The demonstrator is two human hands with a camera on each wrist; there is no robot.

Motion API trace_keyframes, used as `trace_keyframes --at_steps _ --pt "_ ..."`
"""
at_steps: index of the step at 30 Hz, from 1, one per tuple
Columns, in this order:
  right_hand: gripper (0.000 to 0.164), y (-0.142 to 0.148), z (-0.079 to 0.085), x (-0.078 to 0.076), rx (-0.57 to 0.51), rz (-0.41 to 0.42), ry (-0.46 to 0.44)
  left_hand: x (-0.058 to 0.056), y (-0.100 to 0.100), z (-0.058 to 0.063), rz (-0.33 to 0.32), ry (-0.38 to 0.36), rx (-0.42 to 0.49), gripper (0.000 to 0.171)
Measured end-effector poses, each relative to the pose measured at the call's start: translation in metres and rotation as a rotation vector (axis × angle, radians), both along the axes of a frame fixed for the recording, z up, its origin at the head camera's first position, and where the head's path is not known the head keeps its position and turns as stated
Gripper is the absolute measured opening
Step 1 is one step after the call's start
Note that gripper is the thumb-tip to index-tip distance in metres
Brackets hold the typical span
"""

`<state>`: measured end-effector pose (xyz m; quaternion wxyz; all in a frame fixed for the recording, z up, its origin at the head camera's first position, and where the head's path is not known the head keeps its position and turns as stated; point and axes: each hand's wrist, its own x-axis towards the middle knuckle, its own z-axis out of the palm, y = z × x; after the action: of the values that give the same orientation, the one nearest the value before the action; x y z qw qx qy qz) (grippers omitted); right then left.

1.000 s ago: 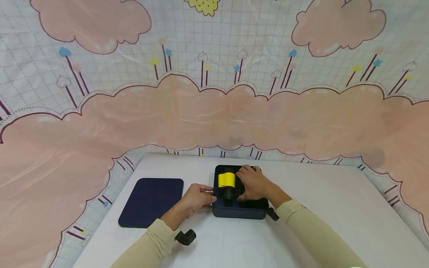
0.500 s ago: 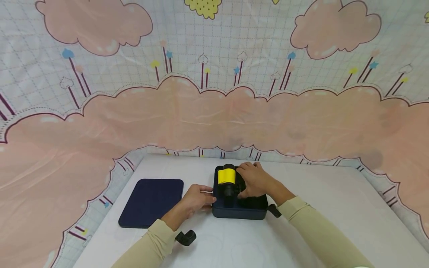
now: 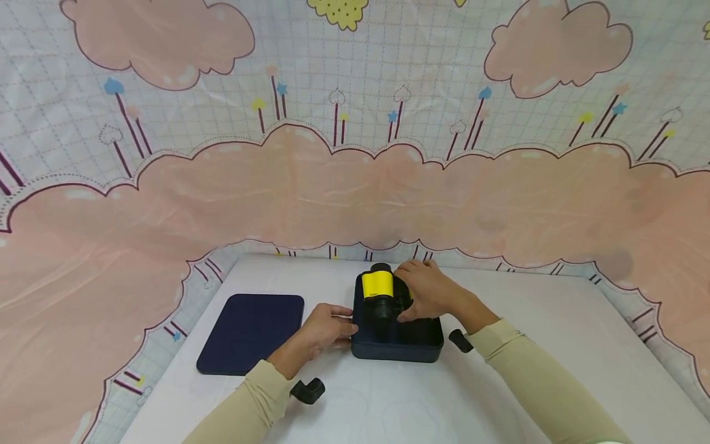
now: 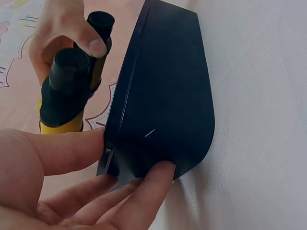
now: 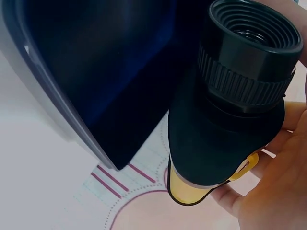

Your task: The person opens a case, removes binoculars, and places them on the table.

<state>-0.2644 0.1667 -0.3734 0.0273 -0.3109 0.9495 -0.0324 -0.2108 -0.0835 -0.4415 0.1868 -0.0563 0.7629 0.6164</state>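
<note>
Yellow and black binoculars (image 3: 378, 285) are in my right hand (image 3: 429, 288), which grips them over the back part of a dark navy box (image 3: 396, 351). The right wrist view shows one ribbed black eyepiece (image 5: 249, 72) up close, with fingers behind the barrel. In the left wrist view both eyepieces face up, and the right thumb lies against one barrel. My left hand (image 3: 324, 330) touches the box's left wall with thumb and fingertips, its fingers fairly straight. Part of the box's inside is hidden by the binoculars and right hand.
A flat navy lid (image 3: 252, 333) lies on the white table (image 3: 383, 407) to the left of the box. Behind the table hangs a patterned cloth (image 3: 355, 191) with clouds. Black wrist devices (image 3: 307, 391) show under both sleeves.
My right hand has lifted the binoculars up and back from inside the box, so they now stand above its rear rim. My left hand stays at the box's left wall.
</note>
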Motion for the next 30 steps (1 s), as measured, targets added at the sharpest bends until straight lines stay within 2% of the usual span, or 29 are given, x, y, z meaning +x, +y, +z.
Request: trace_keyframes --at_steps 5,16,30 --pt "0.096 0.004 0.005 0.001 -0.012 0.011 0.024 0.0 0.0 0.001 -0.007 0.003 -0.002 0.049" --pt "0.096 0.022 0.004 -0.002 -0.03 0.004 0.034 0.001 -0.001 -0.001 -0.014 0.006 0.009 0.05" --pt "0.094 0.04 0.008 0.002 -0.037 -0.003 0.067 0.0 -0.002 -0.003 -0.02 0.011 0.035 0.051"
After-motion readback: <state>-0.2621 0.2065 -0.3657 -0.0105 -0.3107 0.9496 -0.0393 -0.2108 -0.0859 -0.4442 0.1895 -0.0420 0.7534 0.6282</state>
